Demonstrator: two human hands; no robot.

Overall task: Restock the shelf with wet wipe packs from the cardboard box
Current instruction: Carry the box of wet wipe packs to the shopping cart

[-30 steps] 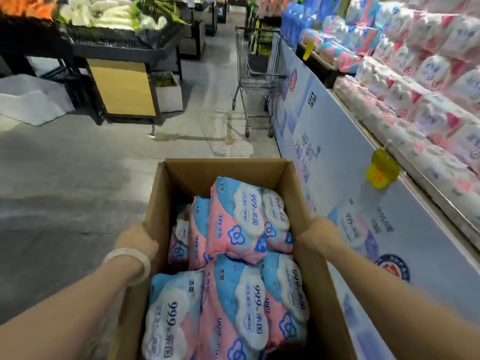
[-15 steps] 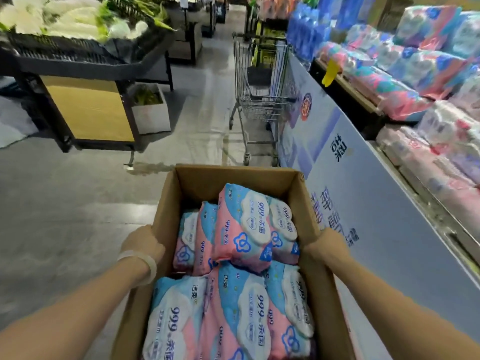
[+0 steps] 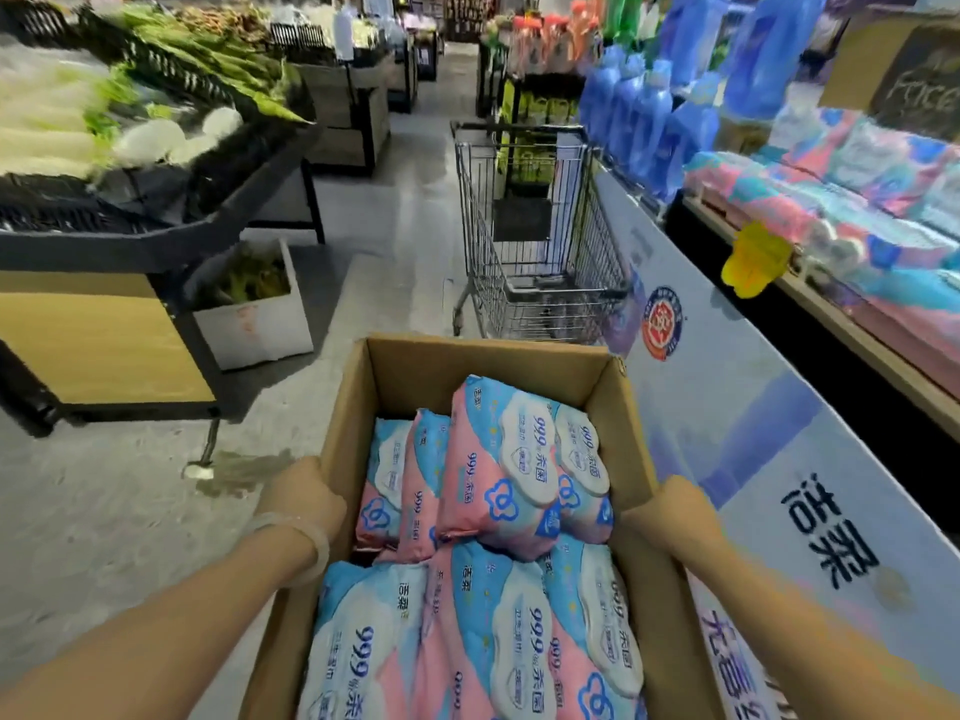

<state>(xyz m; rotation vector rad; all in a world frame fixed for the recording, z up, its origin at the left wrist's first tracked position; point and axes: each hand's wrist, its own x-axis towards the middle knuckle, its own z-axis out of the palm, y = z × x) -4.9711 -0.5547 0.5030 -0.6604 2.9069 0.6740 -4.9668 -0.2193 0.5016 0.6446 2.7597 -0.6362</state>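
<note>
An open cardboard box (image 3: 415, 366) fills the lower middle of the view, held up in front of me. Several pink-and-blue wet wipe packs (image 3: 504, 459) lie stacked inside it. My left hand (image 3: 304, 498) grips the box's left wall, a pale bangle on the wrist. My right hand (image 3: 675, 506) grips the right wall. The shelf (image 3: 852, 324) runs along the right, with pink and blue packs on it and a yellow tag (image 3: 756, 259) at its edge.
A metal shopping cart (image 3: 540, 236) stands in the aisle straight ahead of the box. A vegetable stand (image 3: 130, 210) with a white crate (image 3: 254, 314) below it lines the left. A printed panel (image 3: 753, 433) fronts the shelf base. Blue bottles (image 3: 649, 111) stand further back.
The view has moved forward along the aisle and tilted up. The cart and the vegetable stand are closer. Both hands keep the same hold on the box.
</note>
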